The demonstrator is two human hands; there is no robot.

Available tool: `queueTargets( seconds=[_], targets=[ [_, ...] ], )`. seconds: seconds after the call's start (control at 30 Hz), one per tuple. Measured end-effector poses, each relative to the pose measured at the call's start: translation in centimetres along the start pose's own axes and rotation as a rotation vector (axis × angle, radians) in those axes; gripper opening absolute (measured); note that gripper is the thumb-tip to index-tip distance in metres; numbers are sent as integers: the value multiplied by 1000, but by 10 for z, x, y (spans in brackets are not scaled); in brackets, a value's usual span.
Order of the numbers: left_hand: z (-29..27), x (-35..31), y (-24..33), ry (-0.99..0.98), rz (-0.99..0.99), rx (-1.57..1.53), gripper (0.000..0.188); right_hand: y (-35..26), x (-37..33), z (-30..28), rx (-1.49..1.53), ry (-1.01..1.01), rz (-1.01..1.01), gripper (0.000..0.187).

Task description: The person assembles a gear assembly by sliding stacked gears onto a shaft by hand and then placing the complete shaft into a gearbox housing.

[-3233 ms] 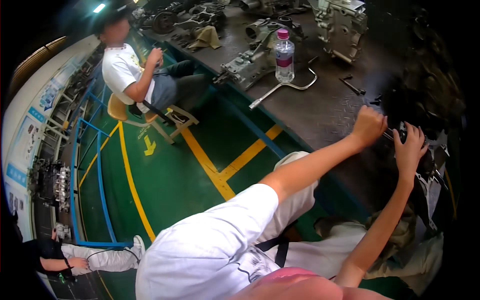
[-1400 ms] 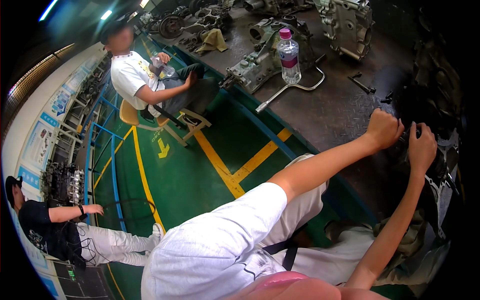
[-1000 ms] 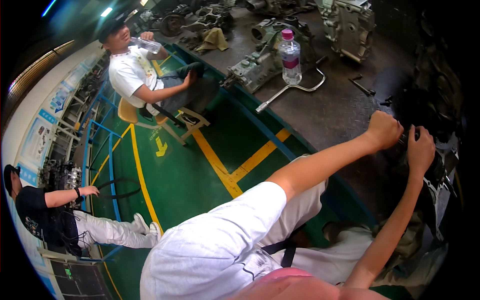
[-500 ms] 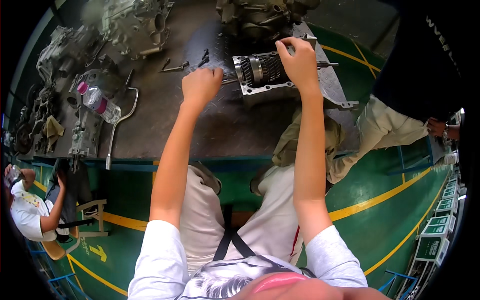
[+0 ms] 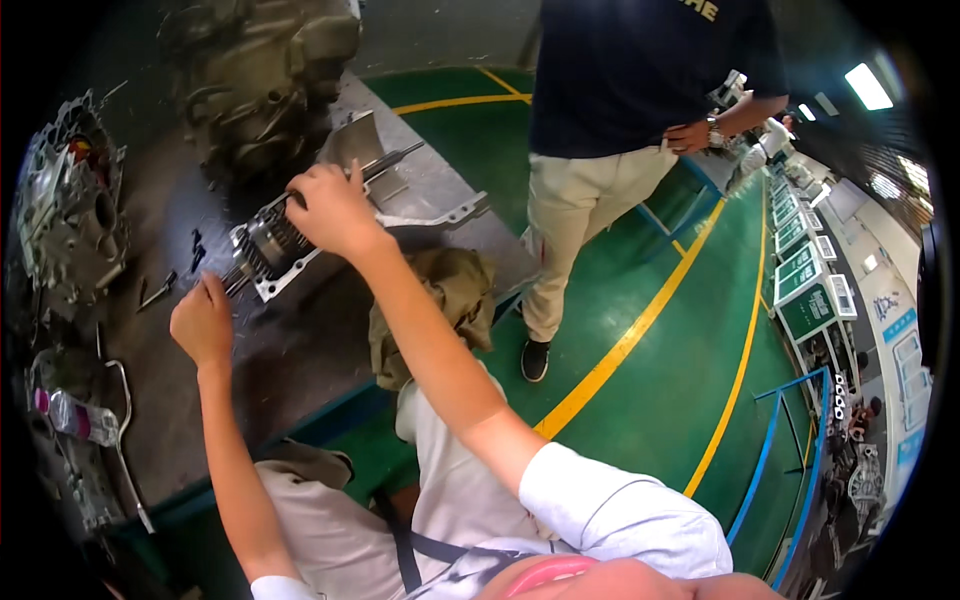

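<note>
A metal gear shaft (image 5: 268,243) with several toothed gears lies in an open, silvery transmission housing (image 5: 285,283) on the workbench. At the shaft's near left end, my left hand (image 5: 203,322) is closed round the protruding thin part. My right hand (image 5: 335,212) reaches over the far end of the gears, its fingers bent down at the housing's far side with one finger raised. What those bent fingers hold is hidden beneath the hand. Beyond it, a thin rod (image 5: 395,158) sticks out to the upper right.
A large brown-grey gearbox casing (image 5: 265,90) stands behind; another casing (image 5: 75,210) is at left. Small bolts (image 5: 160,290), a bottle (image 5: 88,420) and a bent wrench bar (image 5: 125,430) lie on the bench (image 5: 190,425). Cloth (image 5: 430,300) hangs at its edge; a person (image 5: 610,130) stands right.
My view has swung to the right, so the bench sits further left and more of the standing person and floor shows. Both hands remain at the gear shaft and housing.
</note>
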State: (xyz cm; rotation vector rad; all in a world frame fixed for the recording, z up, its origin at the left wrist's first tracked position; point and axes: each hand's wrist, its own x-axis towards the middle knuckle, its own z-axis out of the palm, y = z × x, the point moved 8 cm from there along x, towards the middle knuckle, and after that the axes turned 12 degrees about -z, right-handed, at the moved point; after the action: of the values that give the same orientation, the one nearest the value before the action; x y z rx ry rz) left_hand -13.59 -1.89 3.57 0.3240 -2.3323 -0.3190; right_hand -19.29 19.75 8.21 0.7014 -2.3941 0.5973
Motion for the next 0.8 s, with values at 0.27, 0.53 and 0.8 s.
queueTargets(
  seconds=[0.27,0.53,0.8],
  targets=[
    [-7,-1,16,50,61,-157,36,-1,-3,-39,23,79,-4,26],
    [-11,1,19,13,72,-188,36,-4,-1,-33,19,96,-49,22],
    [-12,1,18,-28,136,-268,28,-6,1,-40,10,-63,-51,21]
  ],
)
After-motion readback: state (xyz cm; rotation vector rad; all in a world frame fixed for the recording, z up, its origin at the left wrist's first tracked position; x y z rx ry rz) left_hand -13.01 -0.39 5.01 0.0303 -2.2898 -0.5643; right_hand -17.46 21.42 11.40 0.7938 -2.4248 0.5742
